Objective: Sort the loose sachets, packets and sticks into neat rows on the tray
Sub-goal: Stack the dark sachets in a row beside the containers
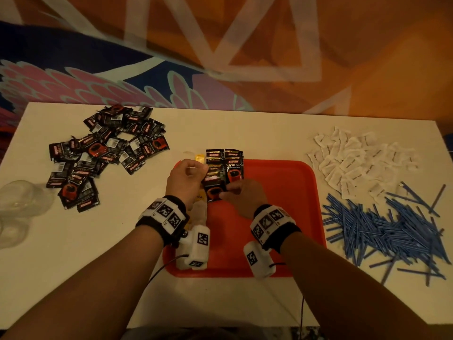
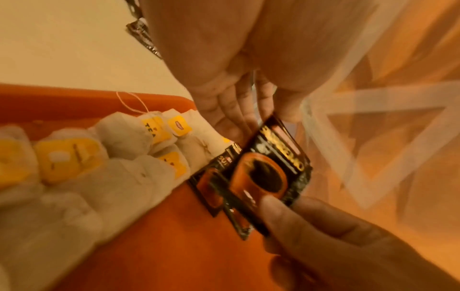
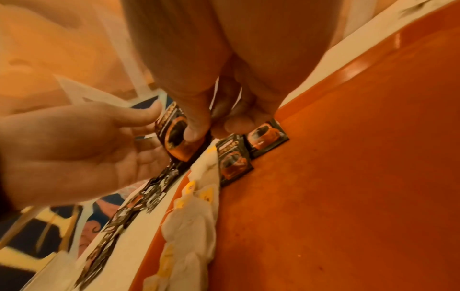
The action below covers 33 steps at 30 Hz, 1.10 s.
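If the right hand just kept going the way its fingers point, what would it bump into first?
Probably the coffee sachet that the right hand already pinches, then the left hand just beyond; depth is hard to judge.

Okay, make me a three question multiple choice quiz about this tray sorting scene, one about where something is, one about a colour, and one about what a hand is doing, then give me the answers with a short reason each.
1. Where does the pile of blue sticks lie?
A. On the tray
B. On the table, right of the tray
C. On the table, left of the tray

2. What colour is the tray?
A. Red-orange
B. Green
C. White

3. What is the right hand doing?
A. Resting flat on the table
B. Lifting a blue stick
C. Pinching a black coffee sachet

Answers:
1 B, the head view shows the sticks heaped on the white table beside the tray's right edge.
2 A, its bare floor and rim show red-orange in all three views.
3 C, the right wrist view shows the thumb and fingers closed on the sachet, which the left hand also holds, above the tea bags lined along the tray's left side.
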Available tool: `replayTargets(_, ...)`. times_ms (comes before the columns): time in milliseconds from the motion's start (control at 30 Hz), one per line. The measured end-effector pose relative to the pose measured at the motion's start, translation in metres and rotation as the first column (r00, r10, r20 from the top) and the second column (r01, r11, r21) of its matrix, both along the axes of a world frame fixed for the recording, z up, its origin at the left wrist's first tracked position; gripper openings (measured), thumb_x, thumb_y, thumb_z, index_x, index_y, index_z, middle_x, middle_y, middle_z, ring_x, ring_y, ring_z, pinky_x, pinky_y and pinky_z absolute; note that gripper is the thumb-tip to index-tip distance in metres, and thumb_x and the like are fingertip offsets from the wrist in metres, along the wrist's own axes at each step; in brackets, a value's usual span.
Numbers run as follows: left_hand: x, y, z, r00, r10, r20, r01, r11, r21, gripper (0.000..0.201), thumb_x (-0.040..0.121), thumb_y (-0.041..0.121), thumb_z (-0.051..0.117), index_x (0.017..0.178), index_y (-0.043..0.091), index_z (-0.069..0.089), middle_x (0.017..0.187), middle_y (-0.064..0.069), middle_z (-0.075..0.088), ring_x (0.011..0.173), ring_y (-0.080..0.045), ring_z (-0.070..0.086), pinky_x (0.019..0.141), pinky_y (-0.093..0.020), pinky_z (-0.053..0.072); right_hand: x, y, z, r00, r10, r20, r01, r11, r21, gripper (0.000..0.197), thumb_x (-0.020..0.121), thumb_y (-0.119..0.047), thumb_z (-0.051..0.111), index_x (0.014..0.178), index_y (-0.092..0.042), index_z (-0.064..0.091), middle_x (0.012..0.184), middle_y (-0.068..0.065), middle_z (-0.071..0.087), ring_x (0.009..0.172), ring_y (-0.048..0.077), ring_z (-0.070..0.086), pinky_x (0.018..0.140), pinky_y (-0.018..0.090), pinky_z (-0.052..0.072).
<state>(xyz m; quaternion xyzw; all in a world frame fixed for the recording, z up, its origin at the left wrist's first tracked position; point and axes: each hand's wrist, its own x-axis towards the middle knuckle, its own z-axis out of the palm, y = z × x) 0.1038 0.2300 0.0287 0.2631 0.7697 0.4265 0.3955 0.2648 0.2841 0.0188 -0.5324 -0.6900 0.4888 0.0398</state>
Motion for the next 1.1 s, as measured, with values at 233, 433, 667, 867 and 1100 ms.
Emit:
replayTargets(233, -0.005, 0.002, -0.02, 0.506, -0.613, -0.607, 0.519, 0.778, -0.354, 0.034, 0.093, 0.015, 0.057, 0.124, 0.025, 0.066, 0.13, -0.003, 0.058, 0.125, -0.029, 0.046, 0.112, -0.044, 0.024, 0.025, 0.034, -0.028, 0.971, -0.161, 0.177, 0.168, 0.985, -0.029, 0.025, 0.088, -0.025, 0.071, 0.112, -0.018, 0.067, 0.106, -0.003, 0.069, 0.086, 0.007, 0.058, 0.061, 0.014, 0.04)
replayTargets(433, 0.001, 0.007, -0.022, 0.227, -0.794, -0.564, 0.545, 0.583, -0.602, 0.049, 0.099, 0.026, 0.047, 0.145, 0.042, 0.042, 0.161, 0.003, 0.023, 0.148, -0.029, 0.01, 0.117, -0.053, -0.001, 0.024, 0.05, -0.041, 0.961, -0.139, 0.239, 0.156, 0.986, -0.053, 0.024, 0.086, -0.024, 0.073, 0.107, -0.015, 0.064, 0.086, -0.009, 0.06, 0.075, 0.002, 0.053, 0.056, 0.015, 0.037)
replayTargets(667, -0.002, 0.01, -0.032, 0.171, -0.846, -0.506, 0.542, 0.509, -0.669, 0.053, 0.1, 0.024, 0.045, 0.149, 0.042, 0.034, 0.164, 0.003, 0.012, 0.151, -0.031, -0.001, 0.118, -0.058, 0.0, 0.012, 0.056, -0.049, 0.959, -0.142, 0.246, 0.153, 0.988, -0.03, 0.028, 0.078, -0.028, 0.08, 0.079, -0.029, 0.052, 0.081, -0.009, 0.063, 0.098, 0.018, 0.062, 0.096, 0.041, 0.049)
replayTargets(867, -0.003, 0.01, -0.031, 0.176, -0.832, -0.526, 0.547, 0.527, -0.65, 0.055, 0.098, 0.024, 0.047, 0.149, 0.04, 0.035, 0.164, 0.002, 0.014, 0.151, -0.031, 0.001, 0.118, -0.058, 0.002, 0.014, 0.054, -0.048, 0.957, -0.25, 0.148, 0.249, 0.968, 0.027, 0.027, 0.081, -0.03, 0.078, 0.096, -0.024, 0.056, 0.083, -0.011, 0.06, 0.08, 0.006, 0.06, 0.061, 0.016, 0.044)
replayTargets(1100, -0.004, 0.011, -0.036, 0.189, -0.831, -0.524, 0.558, 0.53, -0.639, 0.055, 0.097, 0.025, 0.048, 0.148, 0.04, 0.037, 0.164, 0.001, 0.013, 0.15, -0.031, 0.003, 0.118, -0.058, 0.004, 0.007, 0.054, -0.048, 0.955, -0.274, 0.116, 0.273, 0.962, 0.023, 0.027, 0.088, -0.027, 0.072, 0.112, -0.019, 0.062, 0.091, -0.008, 0.061, 0.089, 0.01, 0.059, 0.066, 0.016, 0.043)
